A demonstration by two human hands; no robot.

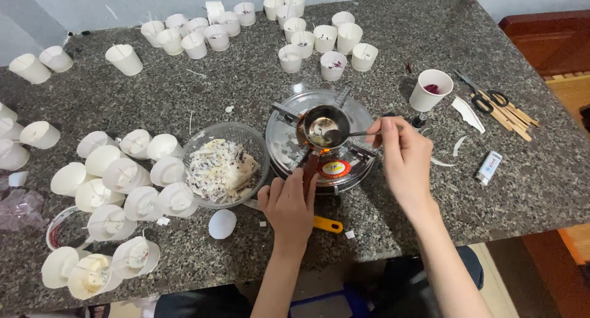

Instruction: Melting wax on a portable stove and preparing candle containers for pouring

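While working at the near edge of the counter [522, 189], grips the handle [309, 167] with the left hand [289, 204], fingers clamped around it from below. Holds by it a small metal pot [322, 126], resting on top of a round stove [283, 146], at the middle of the counter. Pinches a thin spoon [356, 134] with the right hand [402, 155], fingertips pressed together on its stem, its far end inside the pot. Cannot tell what is in the pot, only something pale and shiny at the bottom.

Just right of the left wrist, a yellow tool [327, 224], partly hidden. Just left of the stove, a clear bowl [236, 129], well filled with white scraps [221, 169] mixed with dark red bits. Further left, many white cups [123, 189], lying on their sides, close together. To the right, well apart from the stove: a lighter [489, 167], scissors [485, 100], wooden sticks [513, 118], and one cup with red bits [430, 89].

At the far edge, more upright cups [313, 38], several with a wick and some with red bits inside.

Seems about midway: many cups prepared, but plenty of scraps left in the bowl, and no fill visible yet in the far cups.
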